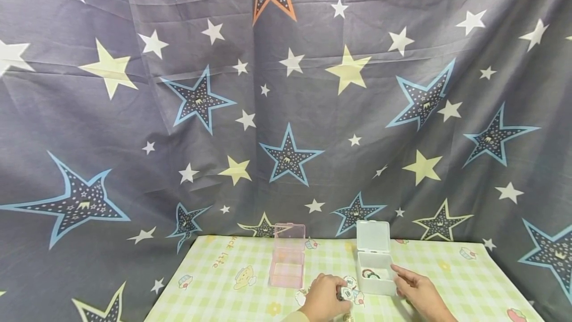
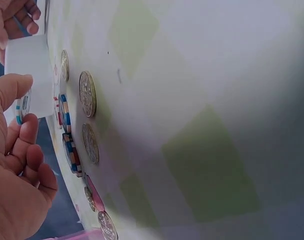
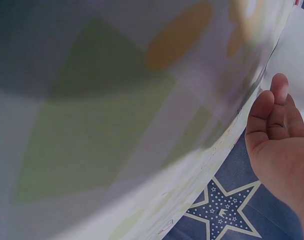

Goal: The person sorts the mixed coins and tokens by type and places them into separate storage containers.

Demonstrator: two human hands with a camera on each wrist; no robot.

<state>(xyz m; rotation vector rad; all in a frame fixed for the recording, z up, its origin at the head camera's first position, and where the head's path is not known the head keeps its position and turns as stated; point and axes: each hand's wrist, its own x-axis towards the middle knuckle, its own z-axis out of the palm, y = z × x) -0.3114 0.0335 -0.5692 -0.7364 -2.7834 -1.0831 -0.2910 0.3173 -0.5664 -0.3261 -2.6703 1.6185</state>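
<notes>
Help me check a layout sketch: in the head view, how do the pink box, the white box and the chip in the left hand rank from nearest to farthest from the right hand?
1. White box: at the right hand's fingertips, on its left.
2. Chip: in the left hand, left of that box.
3. Pink box: farthest left.

Dark grey star-print curtain (image 1: pixel 308 108) hanging behind green-checked tablecloth (image 1: pixel 214 284).
</notes>
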